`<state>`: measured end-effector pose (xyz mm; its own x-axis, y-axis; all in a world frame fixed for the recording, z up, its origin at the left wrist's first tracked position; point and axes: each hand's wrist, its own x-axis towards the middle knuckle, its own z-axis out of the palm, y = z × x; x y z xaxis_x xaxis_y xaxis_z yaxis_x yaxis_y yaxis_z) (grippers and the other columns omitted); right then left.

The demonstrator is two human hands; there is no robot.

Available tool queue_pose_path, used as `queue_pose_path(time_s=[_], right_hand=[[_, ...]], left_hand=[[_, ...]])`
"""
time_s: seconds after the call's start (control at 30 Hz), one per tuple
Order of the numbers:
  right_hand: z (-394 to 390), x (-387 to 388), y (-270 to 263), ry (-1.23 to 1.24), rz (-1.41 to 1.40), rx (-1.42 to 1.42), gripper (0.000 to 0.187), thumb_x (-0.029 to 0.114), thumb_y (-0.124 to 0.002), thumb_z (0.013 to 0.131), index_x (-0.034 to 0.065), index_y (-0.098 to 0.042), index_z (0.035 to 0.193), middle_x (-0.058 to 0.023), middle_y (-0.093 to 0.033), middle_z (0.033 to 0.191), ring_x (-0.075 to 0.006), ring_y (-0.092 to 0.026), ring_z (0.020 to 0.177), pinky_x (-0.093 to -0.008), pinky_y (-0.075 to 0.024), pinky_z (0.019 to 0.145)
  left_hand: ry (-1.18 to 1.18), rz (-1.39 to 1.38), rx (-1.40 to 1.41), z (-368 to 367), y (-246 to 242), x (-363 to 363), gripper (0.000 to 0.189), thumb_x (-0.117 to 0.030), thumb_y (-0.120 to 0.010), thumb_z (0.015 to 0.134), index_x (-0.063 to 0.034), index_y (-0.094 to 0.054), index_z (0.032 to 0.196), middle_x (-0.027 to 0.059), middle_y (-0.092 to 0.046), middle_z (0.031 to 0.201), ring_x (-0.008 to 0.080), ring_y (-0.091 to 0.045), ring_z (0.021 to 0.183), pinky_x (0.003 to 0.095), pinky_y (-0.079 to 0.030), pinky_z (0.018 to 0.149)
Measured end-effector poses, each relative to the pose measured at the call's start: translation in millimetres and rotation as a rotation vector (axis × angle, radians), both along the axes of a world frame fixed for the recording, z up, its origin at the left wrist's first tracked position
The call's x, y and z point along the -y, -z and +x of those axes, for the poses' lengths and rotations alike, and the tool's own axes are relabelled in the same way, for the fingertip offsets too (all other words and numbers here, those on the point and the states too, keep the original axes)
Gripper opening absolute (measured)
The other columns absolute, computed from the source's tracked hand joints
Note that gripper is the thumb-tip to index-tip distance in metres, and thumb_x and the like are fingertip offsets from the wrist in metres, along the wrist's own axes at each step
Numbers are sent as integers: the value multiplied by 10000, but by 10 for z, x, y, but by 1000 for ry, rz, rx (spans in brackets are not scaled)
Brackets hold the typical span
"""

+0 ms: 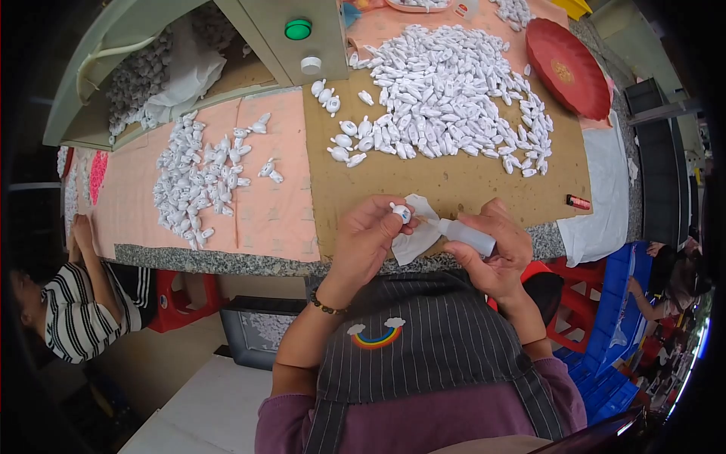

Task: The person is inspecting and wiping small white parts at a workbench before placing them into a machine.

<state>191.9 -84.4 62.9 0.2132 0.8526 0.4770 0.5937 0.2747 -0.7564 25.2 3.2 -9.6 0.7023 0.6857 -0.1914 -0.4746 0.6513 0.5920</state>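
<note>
Between the thumb and fingers of my left hand (368,232) is a small white plastic figure part (401,213) with a bluish mark on it. My right hand (493,247) grips a translucent squeeze bottle (468,236), its thin tip pointing at the part. Under both hands, a white cloth (409,245) lies at the edge of the brown board (363,196). Beyond them spreads a large heap of small white plastic pieces (448,96), with several rounded white parts (341,141) at its left side. A pile of white rabbit-like figures (195,176) rests on the pink cloth (278,215) at the left.
A metal machine housing (317,51) with a green button stands at the back left. A red scalloped tray (567,68) and a red lighter (578,202) lie at the right. The granite table edge (215,260) runs before me. Another person in a striped top (82,318) sits at far left.
</note>
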Motion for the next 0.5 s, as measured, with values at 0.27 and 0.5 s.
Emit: queue_pose_path(time_s=[0.27, 0.5], right_hand=[[14, -3, 24, 4, -14, 1, 284, 122, -755, 640, -58, -613, 808, -85, -525, 605, -168, -425, 539, -287, -319, 531], [72, 68, 97, 25, -119, -262, 298, 115, -757, 639, -55, -607, 833, -81, -584, 666, -143, -490, 580, -253, -372, 557]], left_hand=[[4, 8, -1, 11, 1, -6, 179, -40, -549, 858, 26, -547, 1024, 121, -602, 967, 192, -596, 860, 280, -480, 742], [7, 19, -16, 18, 7, -1, 172, -47, -550, 860, 23, -549, 1018, 120, -600, 952, 176, -583, 836, 274, -470, 737]])
